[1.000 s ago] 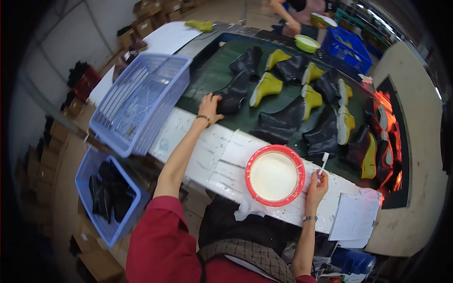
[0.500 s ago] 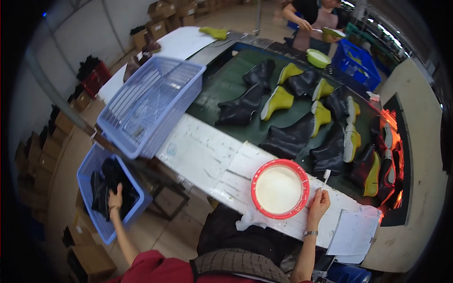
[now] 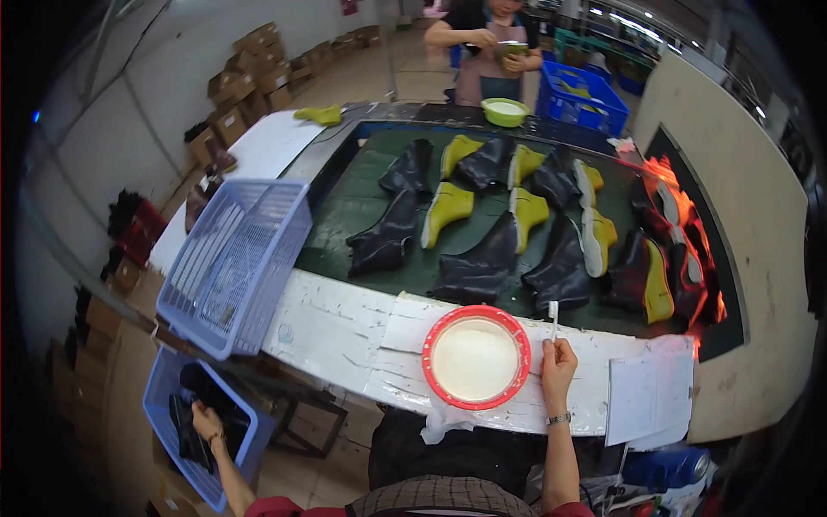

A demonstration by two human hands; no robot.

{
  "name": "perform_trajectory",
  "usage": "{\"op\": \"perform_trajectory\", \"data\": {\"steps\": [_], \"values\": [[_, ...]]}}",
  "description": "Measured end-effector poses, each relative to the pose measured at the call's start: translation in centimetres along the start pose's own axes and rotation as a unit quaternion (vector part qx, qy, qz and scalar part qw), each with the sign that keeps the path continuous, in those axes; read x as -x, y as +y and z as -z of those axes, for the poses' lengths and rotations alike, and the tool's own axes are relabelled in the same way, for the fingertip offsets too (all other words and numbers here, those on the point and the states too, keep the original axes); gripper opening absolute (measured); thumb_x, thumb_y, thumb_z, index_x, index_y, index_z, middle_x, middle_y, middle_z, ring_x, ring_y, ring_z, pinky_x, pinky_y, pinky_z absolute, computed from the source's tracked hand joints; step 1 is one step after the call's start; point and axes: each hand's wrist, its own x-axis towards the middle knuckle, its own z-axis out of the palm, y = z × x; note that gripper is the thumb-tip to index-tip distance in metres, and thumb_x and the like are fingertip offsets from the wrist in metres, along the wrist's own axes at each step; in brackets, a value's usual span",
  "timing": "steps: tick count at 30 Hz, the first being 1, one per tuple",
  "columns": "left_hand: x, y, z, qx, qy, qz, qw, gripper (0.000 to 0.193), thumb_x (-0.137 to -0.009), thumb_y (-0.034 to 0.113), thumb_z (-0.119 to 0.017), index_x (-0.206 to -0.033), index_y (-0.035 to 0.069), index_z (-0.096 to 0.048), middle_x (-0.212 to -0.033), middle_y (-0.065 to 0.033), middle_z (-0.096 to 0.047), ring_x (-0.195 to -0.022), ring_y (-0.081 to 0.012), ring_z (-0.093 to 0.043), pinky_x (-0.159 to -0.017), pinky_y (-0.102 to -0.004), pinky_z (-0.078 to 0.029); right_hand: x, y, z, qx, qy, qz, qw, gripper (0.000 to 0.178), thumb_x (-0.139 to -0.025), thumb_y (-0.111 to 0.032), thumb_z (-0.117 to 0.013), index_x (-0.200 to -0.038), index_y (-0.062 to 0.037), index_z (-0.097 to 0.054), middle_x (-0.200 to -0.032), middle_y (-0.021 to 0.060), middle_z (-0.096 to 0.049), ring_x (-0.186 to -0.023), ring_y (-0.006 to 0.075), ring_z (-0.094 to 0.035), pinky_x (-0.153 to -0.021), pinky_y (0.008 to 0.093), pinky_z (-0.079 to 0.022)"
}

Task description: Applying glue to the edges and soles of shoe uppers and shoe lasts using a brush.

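Note:
My left hand (image 3: 207,422) is down in a light-blue plastic crate (image 3: 261,431) at the lower left, fingers closed on a black boot (image 3: 183,431). More dark footwear lies beside it there, hard to tell apart. Above the table's near edge, my right hand (image 3: 559,366) pinches the handle of a small white-headed brush (image 3: 554,314), held upright. Left of that hand stands a red-rimmed bowl (image 3: 476,404) of creamy white liquid. Beyond it, black boots (image 3: 479,263) and yellow-green soles (image 3: 448,211) lie on a dark green conveyor belt (image 3: 332,233).
A second blue crate (image 3: 297,237) leans at the table's left end. An orange-glowing heater opening (image 3: 702,233) takes in boots and soles at right. Paper sheets (image 3: 646,396) hang over the near-right edge. Across the belt, a person (image 3: 487,52) works near a green bowl (image 3: 505,112).
The whole view has swung, with the table now more level. My left hand still reaches into the lower crate and now grips a boot. My right hand keeps the brush beside the bowl.

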Motion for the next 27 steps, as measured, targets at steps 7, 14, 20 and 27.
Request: {"op": "perform_trajectory", "data": {"steps": [7, 14, 20, 27], "values": [[-3.8, -1.3, 0.8, 0.324, -0.204, -0.066, 0.921, 0.102, -0.067, -0.013, -0.061, -0.159, 0.015, -0.028, -0.148, -0.0178, -0.048, -0.132, -0.0308, -0.052, -0.109, -0.0418, -0.044, -0.5, 0.7, 0.1, -0.032, 0.003, 0.0, 0.999, 0.019, -0.101, -0.014, -0.066, -0.086, -0.0047, -0.061, -0.067, -0.0103, -0.047, -0.057, -0.0002, -0.037, -0.049, 0.0208, -0.027], [-6.0, 3.3, -1.5, -0.056, -0.121, 0.111, 0.985, 0.049, -0.084, 0.004, -0.066, -0.133, 0.008, -0.065, -0.123, -0.0239, -0.067, -0.11, -0.0317, -0.068, -0.098, -0.0431, -0.054, -0.3, 0.4, 0.1, -0.051, 0.012, -0.004, 0.999, 0.018, -0.1, -0.014, -0.068, -0.086, -0.0046, -0.061, -0.065, -0.0099, -0.048, -0.056, -0.0006, -0.037, -0.049, 0.0201, -0.027], [-3.6, 2.0, 8.3, 0.2, -0.001, 0.058, 0.978, 0.049, -0.089, 0.017, -0.071, -0.136, 0.005, -0.063, -0.126, -0.024, -0.067, -0.107, -0.0321, -0.068, -0.095, -0.0442, -0.055, -0.4, 0.9, 0.1, -0.031, 0.004, -0.007, 0.999, 0.016, -0.101, -0.015, -0.067, -0.089, -0.005, -0.063, -0.065, -0.0098, -0.048, -0.056, -0.0007, -0.038, -0.049, 0.02, -0.028], [6.6, 20.8, 21.3, 0.591, 0.019, 0.134, 0.795, 0.046, -0.089, 0.013, -0.071, -0.132, -0.002, -0.063, -0.125, -0.0203, -0.068, -0.108, -0.0297, -0.069, -0.094, -0.0424, -0.057, 0.1, -0.6, 0.7, -0.047, 0.023, -0.032, 0.998, 0.027, -0.107, -0.022, -0.056, -0.091, -0.0029, -0.065, -0.066, -0.0069, -0.049, -0.055, 0.0012, -0.042, -0.048, 0.0193, -0.031]]}}
